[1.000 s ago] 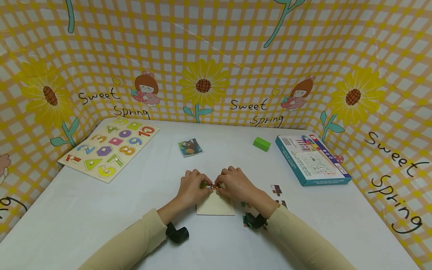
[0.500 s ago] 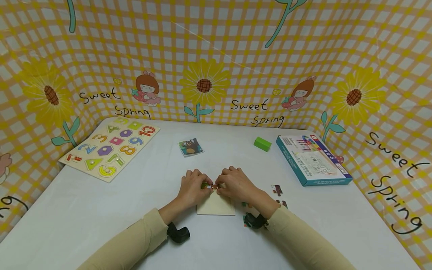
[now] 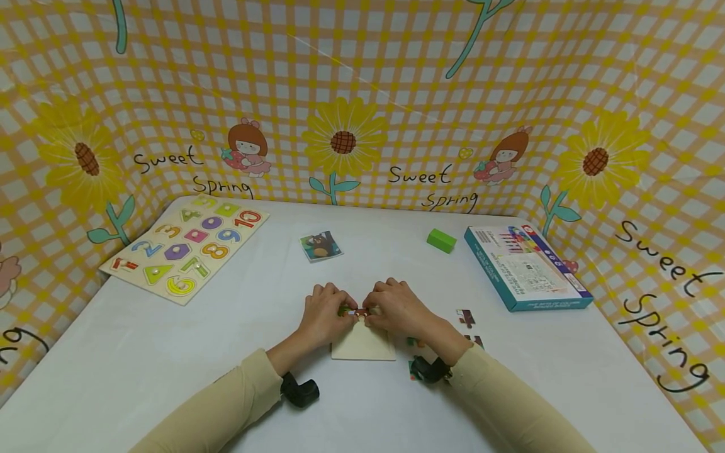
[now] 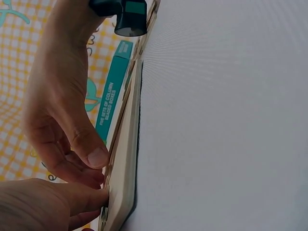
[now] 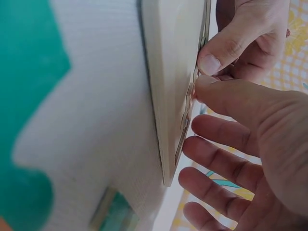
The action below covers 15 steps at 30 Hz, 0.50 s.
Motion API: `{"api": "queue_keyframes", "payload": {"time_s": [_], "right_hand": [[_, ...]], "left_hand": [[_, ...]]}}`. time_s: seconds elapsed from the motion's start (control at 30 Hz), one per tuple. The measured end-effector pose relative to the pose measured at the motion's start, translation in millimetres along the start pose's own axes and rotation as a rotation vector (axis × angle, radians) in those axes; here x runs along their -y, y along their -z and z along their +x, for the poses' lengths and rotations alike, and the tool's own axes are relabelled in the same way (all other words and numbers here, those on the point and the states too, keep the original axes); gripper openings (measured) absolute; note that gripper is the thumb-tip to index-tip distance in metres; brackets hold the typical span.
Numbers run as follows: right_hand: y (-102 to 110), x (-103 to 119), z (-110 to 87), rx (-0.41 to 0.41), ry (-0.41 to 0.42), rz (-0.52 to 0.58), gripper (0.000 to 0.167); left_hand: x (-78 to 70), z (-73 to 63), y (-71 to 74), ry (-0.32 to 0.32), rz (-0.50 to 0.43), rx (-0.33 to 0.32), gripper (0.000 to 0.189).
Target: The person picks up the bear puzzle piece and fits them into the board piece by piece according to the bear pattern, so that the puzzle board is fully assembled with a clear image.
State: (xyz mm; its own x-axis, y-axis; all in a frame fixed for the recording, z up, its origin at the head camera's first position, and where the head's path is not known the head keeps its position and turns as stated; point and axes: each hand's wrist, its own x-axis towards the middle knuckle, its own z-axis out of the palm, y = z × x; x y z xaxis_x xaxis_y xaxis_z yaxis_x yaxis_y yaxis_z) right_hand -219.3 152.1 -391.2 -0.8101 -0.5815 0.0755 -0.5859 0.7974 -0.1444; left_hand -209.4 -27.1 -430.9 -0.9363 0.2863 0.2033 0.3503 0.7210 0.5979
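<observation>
A pale wooden puzzle board point(image 3: 362, 347) lies in front of the person, with jigsaw pieces point(image 3: 360, 312) along its far side between the two hands. From the left, the left hand point(image 3: 324, 316) pinches a piece with thumb and forefinger; green shows at its fingertips. The right hand point(image 3: 398, 309) meets it from the right, thumb and forefinger pinching a brown piece close beside. In the right wrist view, the right hand's point(image 5: 269, 125) other fingers spread over the board's far edge, and the left hand's point(image 5: 250, 41) thumb presses close by. Fingers hide much of both pieces.
Several loose jigsaw pieces point(image 3: 466, 318) lie to the right, some partly under the right forearm. Further back are a bear picture card point(image 3: 321, 246), a green block point(image 3: 441, 240) and a teal-sided box point(image 3: 527, 270). A number and shape board point(image 3: 187, 251) lies back left.
</observation>
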Motion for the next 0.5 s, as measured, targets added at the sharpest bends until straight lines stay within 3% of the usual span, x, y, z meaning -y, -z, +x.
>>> {"api": "queue_keyframes", "payload": {"time_s": [0.23, 0.5], "right_hand": [[4, -1, -1.4, -0.013, -0.012, 0.013, 0.024], [16, -5, -3.7, 0.007, -0.101, 0.066, 0.028]], "left_hand": [[-1.6, -1.1, 0.6, 0.001, -0.007, 0.009, 0.013], [-2.3, -0.9, 1.5, 0.002, -0.014, 0.003, 0.012]]}}
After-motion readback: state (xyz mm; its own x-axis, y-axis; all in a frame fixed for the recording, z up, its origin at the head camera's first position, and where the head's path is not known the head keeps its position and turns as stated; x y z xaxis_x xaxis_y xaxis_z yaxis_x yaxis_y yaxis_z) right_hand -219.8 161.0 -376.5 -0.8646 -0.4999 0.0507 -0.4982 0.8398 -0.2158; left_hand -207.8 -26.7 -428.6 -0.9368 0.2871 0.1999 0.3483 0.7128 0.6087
